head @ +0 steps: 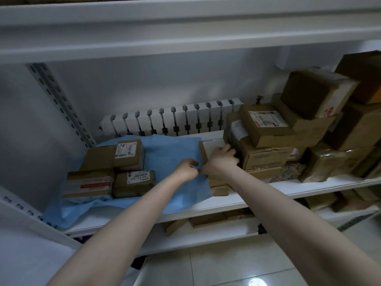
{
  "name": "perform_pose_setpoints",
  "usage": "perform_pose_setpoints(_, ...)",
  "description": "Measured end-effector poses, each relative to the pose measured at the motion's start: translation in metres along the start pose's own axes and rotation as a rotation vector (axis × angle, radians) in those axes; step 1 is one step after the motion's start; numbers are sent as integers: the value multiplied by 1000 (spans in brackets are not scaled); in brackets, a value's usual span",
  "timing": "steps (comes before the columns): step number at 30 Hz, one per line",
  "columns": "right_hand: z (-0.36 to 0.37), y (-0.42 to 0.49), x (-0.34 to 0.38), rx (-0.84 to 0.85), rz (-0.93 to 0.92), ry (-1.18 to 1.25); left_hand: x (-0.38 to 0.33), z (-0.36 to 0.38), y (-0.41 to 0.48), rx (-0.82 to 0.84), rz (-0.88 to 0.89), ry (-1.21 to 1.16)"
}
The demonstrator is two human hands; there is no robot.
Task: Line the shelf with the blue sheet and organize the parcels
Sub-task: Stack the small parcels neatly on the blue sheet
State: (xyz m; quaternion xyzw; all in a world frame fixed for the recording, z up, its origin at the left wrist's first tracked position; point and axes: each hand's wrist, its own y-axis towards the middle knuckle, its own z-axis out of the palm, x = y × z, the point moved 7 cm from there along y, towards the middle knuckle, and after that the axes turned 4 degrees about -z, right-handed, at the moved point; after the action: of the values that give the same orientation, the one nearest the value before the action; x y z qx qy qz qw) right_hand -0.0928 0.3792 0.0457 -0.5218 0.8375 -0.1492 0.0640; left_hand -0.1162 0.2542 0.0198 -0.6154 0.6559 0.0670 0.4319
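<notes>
Shelf-lining under way: a person's left grip (186, 169) pinches the right-hand edge of the blue sheet (165, 153), fingers curled tight on the fabric. The right grip (221, 159), close beside it, curls over a flat white-labelled parcel (211, 146) that sits tilted at the sheet's border, just beyond the knuckles. The sheet spreads away to the left of both grips and covers only that end of the white shelf (268, 187); to the right of the right grip the board is bare of lining. Four brown parcels (111, 168) rest on the sheet well to the left of the left grip. A crowded stack of cartons (288, 137) rises directly right of the right grip, touching or nearly touching its fingertips. The step in hand appears to be raising the flat parcel so the pinched edge can be drawn beneath it. The next move likely calls for holding that parcel clear, pulling the fabric rightward and flat, and shifting the stack before the lining can go further. The loaded left end may resist the pull or bunch the sheet.
</notes>
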Motion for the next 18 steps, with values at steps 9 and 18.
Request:
perform_pose_setpoints(9, -5, 5, -1, -90, -20, -21, 16, 11, -5, 109, -96, -97)
perform_pose_setpoints(18, -2, -1, 9, -180, -61, 118, 24, 17, -13, 145, -121, -119)
